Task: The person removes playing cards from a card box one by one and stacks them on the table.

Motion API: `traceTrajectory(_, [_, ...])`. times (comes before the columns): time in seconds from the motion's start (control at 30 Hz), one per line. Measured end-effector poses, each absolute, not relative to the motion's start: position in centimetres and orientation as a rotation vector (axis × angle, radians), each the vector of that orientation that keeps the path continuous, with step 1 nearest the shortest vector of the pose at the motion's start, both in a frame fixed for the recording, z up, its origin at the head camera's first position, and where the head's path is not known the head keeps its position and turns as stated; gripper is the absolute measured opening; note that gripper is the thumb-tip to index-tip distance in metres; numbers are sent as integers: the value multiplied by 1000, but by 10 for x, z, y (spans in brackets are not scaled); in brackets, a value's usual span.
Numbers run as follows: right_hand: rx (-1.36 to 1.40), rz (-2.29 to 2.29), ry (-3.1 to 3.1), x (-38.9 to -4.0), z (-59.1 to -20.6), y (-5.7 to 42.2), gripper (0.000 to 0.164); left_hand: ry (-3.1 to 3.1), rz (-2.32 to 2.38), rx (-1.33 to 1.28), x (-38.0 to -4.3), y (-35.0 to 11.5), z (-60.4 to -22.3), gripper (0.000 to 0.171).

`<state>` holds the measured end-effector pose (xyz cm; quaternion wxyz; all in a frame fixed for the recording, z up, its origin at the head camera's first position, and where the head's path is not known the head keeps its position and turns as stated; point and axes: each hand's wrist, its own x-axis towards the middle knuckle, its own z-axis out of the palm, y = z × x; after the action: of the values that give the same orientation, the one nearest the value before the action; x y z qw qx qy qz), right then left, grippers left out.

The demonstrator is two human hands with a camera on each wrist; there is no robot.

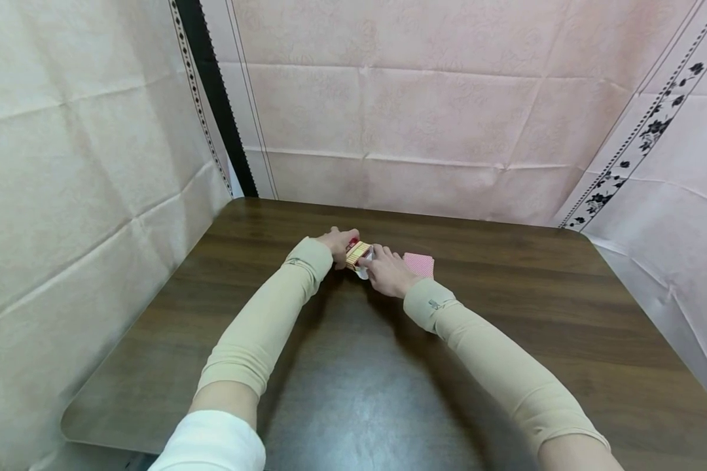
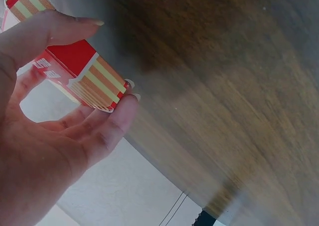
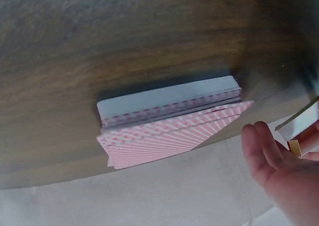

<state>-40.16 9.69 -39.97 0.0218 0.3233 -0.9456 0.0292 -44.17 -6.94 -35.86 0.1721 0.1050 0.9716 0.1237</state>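
Note:
My left hand (image 1: 338,243) holds a red card box (image 2: 75,56) with yellow and orange stripes, thumb on one side and fingers round the other. The right hand (image 1: 389,269) grips the other end of the box, where a white flap (image 3: 301,121) stands out. Much of that grip lies outside the right wrist view. Just right of the right hand, a deck of playing cards (image 3: 164,131) with pink-and-white checked backs lies slightly fanned on the table. What is inside the box is hidden.
Both hands are over the far part of a dark brown wooden table (image 1: 507,294). Pale patterned cloth (image 1: 436,131) hangs behind the table's far edge and along both sides. A black strip (image 1: 224,98) runs down the cloth at the back left.

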Motion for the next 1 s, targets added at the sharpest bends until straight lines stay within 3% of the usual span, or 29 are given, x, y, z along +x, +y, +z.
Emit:
traceTrajectory(0.67, [1027, 101, -2891, -403, -399, 102, 29, 2712, 362, 368, -448, -73, -358, 76])
traceTrajectory(1.0, [1084, 158, -2782, -402, -400, 108, 30, 2728, 380, 348, -438, -82, -354, 69])
